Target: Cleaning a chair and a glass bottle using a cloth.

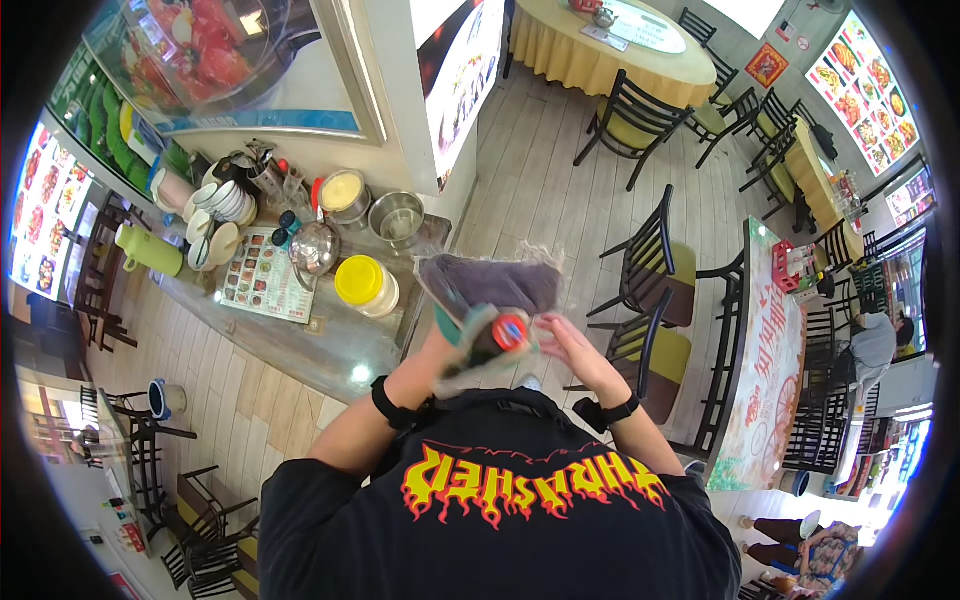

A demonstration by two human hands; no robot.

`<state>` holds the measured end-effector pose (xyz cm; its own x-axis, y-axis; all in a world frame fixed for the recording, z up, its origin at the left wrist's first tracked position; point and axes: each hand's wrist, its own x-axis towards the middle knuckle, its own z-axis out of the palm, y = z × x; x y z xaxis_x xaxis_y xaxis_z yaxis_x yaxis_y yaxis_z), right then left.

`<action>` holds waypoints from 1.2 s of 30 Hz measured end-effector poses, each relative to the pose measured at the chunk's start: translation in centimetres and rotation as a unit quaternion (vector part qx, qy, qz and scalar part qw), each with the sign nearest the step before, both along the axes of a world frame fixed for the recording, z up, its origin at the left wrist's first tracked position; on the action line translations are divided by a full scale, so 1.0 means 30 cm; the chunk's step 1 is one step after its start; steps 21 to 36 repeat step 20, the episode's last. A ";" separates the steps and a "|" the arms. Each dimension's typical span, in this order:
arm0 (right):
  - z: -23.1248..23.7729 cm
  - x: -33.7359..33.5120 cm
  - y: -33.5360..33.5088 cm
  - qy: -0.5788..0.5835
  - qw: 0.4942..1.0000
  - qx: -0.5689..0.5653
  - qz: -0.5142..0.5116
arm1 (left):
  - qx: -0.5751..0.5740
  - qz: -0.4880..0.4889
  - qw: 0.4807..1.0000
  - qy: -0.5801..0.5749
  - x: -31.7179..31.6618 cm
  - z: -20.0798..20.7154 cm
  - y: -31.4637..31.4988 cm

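A dark bottle with a red cap (509, 333) is in front of my chest, blurred by motion. A frayed grey-purple cloth (500, 284) spreads from it, with a green patch on its left side. My left hand (438, 348) grips the bottle through the cloth, and its fingers are mostly hidden. Beside the cap, my right hand (568, 348) has its fingers stretched out and apart. Its fingertips are close to the cap and cloth; I cannot tell whether they touch. I wear a dark band on each wrist.
On the counter (290, 345) to my left stand a yellow-lidded tub (362, 282), a steel bowl (397, 217), a kettle (314, 247), stacked bowls (230, 203) and a green jug (147, 249). Chairs (655, 255) and a long table (757, 370) stand to the right, a yellow-clothed table (600, 70) ahead.
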<state>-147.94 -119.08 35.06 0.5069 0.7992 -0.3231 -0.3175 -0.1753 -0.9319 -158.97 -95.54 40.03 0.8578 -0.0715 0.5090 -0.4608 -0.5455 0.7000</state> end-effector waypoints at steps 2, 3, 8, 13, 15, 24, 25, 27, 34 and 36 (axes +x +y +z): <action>-0.022 -0.013 0.035 0.279 0.956 0.085 -0.031 | 0.124 0.007 0.992 -0.038 0.014 0.050 -0.035; -0.015 -0.027 0.040 0.270 0.955 0.123 -0.009 | 0.111 0.002 0.991 -0.074 0.025 0.072 -0.059; 0.056 -0.085 0.042 0.250 0.959 0.097 -0.087 | 0.015 -0.113 0.993 0.028 0.054 0.098 -0.138; 0.016 -0.061 0.059 0.258 0.939 0.087 -0.211 | 0.013 -0.123 0.987 0.104 0.035 0.026 -0.088; 0.018 -0.041 0.024 0.217 0.952 0.125 -0.176 | -0.044 -0.086 0.986 0.136 0.019 0.008 -0.033; 0.061 -0.010 -0.029 0.148 0.966 0.087 -0.193 | -0.567 -0.019 0.757 0.323 -0.042 0.035 0.003; 0.061 -0.010 -0.029 0.148 0.966 0.087 -0.193 | -0.567 -0.019 0.757 0.323 -0.042 0.035 0.003; 0.061 -0.010 -0.029 0.148 0.966 0.087 -0.193 | -0.567 -0.019 0.757 0.323 -0.042 0.035 0.003; 0.061 -0.010 -0.029 0.148 0.966 0.087 -0.193 | -0.567 -0.019 0.757 0.323 -0.042 0.035 0.003; 0.061 -0.010 -0.029 0.148 0.966 0.087 -0.193 | -0.567 -0.019 0.757 0.323 -0.042 0.035 0.003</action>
